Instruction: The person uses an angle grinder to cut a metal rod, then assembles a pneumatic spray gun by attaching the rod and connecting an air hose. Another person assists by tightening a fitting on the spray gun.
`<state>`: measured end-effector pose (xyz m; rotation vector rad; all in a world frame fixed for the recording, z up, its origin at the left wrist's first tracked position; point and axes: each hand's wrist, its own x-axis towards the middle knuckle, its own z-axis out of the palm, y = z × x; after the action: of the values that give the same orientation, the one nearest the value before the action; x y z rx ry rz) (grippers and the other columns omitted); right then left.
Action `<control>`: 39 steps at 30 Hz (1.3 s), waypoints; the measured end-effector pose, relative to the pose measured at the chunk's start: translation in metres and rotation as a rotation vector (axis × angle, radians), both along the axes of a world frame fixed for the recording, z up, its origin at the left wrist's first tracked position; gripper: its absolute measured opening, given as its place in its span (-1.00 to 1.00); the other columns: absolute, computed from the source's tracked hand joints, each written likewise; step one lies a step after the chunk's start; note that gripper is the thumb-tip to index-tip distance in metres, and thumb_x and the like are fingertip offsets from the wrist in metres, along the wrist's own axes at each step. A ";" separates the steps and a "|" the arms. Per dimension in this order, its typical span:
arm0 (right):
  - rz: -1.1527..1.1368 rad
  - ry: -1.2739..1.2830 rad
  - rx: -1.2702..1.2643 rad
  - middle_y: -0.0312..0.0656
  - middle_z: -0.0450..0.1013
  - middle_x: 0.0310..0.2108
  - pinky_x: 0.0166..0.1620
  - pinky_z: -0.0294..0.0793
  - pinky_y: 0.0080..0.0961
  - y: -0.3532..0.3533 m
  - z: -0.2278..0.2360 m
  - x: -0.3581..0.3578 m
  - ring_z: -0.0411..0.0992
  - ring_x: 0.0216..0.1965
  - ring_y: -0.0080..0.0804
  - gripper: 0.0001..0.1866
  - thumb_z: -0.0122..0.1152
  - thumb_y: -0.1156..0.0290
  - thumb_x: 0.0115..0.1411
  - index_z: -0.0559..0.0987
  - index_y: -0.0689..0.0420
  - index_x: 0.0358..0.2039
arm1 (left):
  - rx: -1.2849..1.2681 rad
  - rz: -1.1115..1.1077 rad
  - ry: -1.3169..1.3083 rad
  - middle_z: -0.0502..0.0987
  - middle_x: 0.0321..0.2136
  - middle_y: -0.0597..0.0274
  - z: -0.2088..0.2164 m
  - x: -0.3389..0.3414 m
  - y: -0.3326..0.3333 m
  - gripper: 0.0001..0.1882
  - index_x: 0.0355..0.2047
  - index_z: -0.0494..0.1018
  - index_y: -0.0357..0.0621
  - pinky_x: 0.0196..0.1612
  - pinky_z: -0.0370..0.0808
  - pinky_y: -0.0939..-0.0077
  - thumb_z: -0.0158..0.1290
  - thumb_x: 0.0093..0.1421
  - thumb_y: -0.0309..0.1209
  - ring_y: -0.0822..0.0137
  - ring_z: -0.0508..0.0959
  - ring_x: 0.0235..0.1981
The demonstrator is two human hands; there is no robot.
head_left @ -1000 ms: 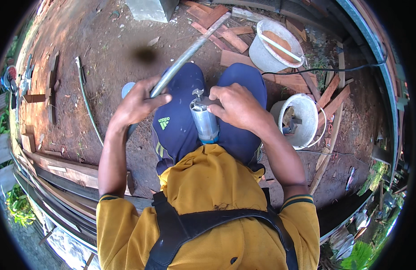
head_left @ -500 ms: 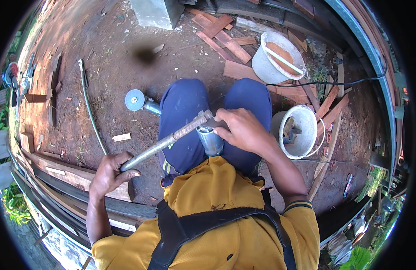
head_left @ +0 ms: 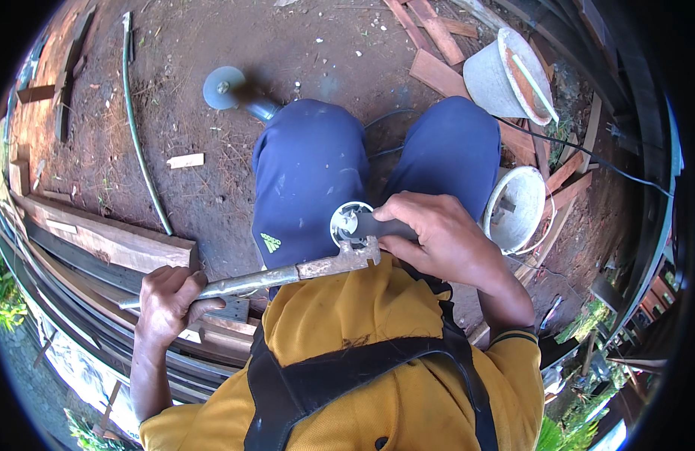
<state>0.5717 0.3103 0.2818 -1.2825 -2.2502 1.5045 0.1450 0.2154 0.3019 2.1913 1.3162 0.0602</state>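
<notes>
My left hand is wrapped round a long metal bar whose worn far end is a notched, hook-like head. That head lies low over my lap, just in front of a round, open-topped metal can standing between my thighs. Pale material shows inside the can. Between the thumb and fingers of my right hand is a dark flat piece, its end over the can's mouth; whether it touches the rim I cannot tell. Left of my knee an angle grinder with a pale disc lies on the ground.
To the right stand a bucket of brownish material and a smaller pale bucket. Reddish boards lie beyond, with a black cable crossing. A green hose-like length and stacked timber are on the left.
The bar's notched head has swung down toward my body, and the bar lies flatter. My right hand has come nearer with the dark piece. The can now shows its open top; the view has shifted.
</notes>
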 end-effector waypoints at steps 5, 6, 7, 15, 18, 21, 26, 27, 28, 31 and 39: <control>0.059 0.004 0.015 0.04 0.65 -0.19 -0.10 0.63 -0.13 0.008 0.007 -0.010 0.66 -0.16 0.09 -0.71 0.46 0.46 0.19 0.62 0.28 -0.11 | -0.042 0.071 -0.040 0.47 -0.60 0.17 -0.005 0.005 -0.016 -0.49 -0.30 0.50 -0.17 -0.46 0.43 0.14 0.38 0.07 0.02 0.05 0.53 -0.59; 0.072 0.007 0.017 0.04 0.65 -0.19 -0.09 0.63 -0.13 0.009 0.008 -0.010 0.66 -0.16 0.09 -0.71 0.46 0.47 0.19 0.62 0.28 -0.11 | -0.018 0.062 -0.015 0.47 -0.60 0.15 -0.004 0.005 -0.019 -0.49 -0.31 0.50 -0.17 -0.47 0.43 0.14 0.39 0.07 0.01 0.04 0.53 -0.58; 0.093 -0.020 -0.016 0.04 0.65 -0.20 -0.09 0.63 -0.13 0.009 0.008 -0.010 0.66 -0.16 0.08 -0.71 0.46 0.47 0.19 0.62 0.29 -0.12 | -0.020 0.069 -0.015 0.47 -0.60 0.15 -0.004 0.006 -0.022 -0.49 -0.31 0.50 -0.17 -0.47 0.43 0.14 0.39 0.07 0.01 0.04 0.53 -0.58; 0.157 0.051 0.031 0.06 0.66 -0.17 -0.09 0.64 -0.13 0.015 -0.004 -0.001 0.66 -0.15 0.10 -0.71 0.44 0.43 0.22 0.61 0.30 -0.12 | -0.017 0.131 0.029 0.47 -0.62 0.19 0.004 0.018 -0.046 -0.53 -0.35 0.54 -0.14 -0.53 0.44 0.24 0.37 0.09 0.02 0.14 0.55 -0.61; 0.140 0.074 0.050 0.07 0.66 -0.18 -0.10 0.64 -0.14 0.022 -0.009 0.003 0.66 -0.16 0.12 -0.71 0.43 0.42 0.24 0.60 0.31 -0.12 | -0.017 0.179 0.020 0.50 -0.60 0.17 0.005 0.032 -0.048 -0.55 -0.34 0.54 -0.14 -0.51 0.47 0.21 0.37 0.12 0.00 0.11 0.57 -0.60; 0.118 0.071 0.074 0.09 0.65 -0.21 -0.13 0.62 -0.14 0.034 -0.016 0.004 0.65 -0.18 0.14 -0.70 0.43 0.41 0.23 0.58 0.31 -0.12 | -0.028 0.242 0.037 0.52 -0.58 0.17 0.004 0.045 -0.040 -0.56 -0.32 0.54 -0.14 -0.48 0.51 0.17 0.35 0.16 -0.01 0.07 0.59 -0.57; 0.082 0.071 0.074 0.15 0.61 -0.27 -0.19 0.57 -0.10 0.054 -0.025 0.004 0.62 -0.24 0.18 -0.70 0.42 0.42 0.24 0.55 0.30 -0.13 | -0.075 0.300 0.071 0.51 -0.57 0.15 0.007 0.057 -0.018 -0.59 -0.34 0.52 -0.12 -0.45 0.53 0.17 0.33 0.20 -0.02 0.04 0.61 -0.53; 0.081 0.084 0.080 0.15 0.61 -0.27 -0.19 0.57 -0.11 0.057 -0.026 0.005 0.62 -0.24 0.18 -0.70 0.42 0.42 0.24 0.55 0.30 -0.13 | -0.091 0.305 0.072 0.51 -0.57 0.14 0.008 0.057 -0.013 -0.59 -0.35 0.52 -0.12 -0.46 0.53 0.16 0.33 0.20 -0.03 0.04 0.61 -0.53; 0.077 0.081 0.080 0.15 0.60 -0.28 -0.19 0.57 -0.11 0.060 -0.026 0.006 0.62 -0.24 0.19 -0.71 0.42 0.42 0.24 0.55 0.30 -0.13 | -0.114 0.318 0.074 0.50 -0.57 0.12 0.009 0.057 -0.007 -0.58 -0.37 0.50 -0.12 -0.45 0.51 0.13 0.31 0.21 -0.01 0.01 0.61 -0.52; 0.072 0.076 0.054 0.15 0.60 -0.29 -0.18 0.57 -0.12 0.065 -0.026 0.009 0.62 -0.23 0.18 -0.71 0.41 0.43 0.24 0.55 0.30 -0.12 | -0.128 0.273 0.096 0.49 -0.57 0.09 0.006 0.055 0.010 -0.56 -0.37 0.49 -0.12 -0.43 0.49 0.09 0.29 0.22 0.02 -0.05 0.60 -0.51; 0.028 0.071 0.064 0.16 0.61 -0.26 -0.15 0.55 0.02 0.058 -0.024 0.014 0.60 -0.19 0.26 -0.73 0.38 0.44 0.26 0.49 0.26 -0.14 | -0.211 0.279 0.002 0.55 -0.54 0.00 -0.013 0.049 0.038 -0.57 -0.31 0.58 -0.16 -0.39 0.48 0.04 0.27 0.27 0.01 -0.15 0.61 -0.46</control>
<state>0.5855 0.3687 0.2580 -1.1660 -2.2610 1.4501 0.1939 0.2531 0.2891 1.8237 1.5468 0.0252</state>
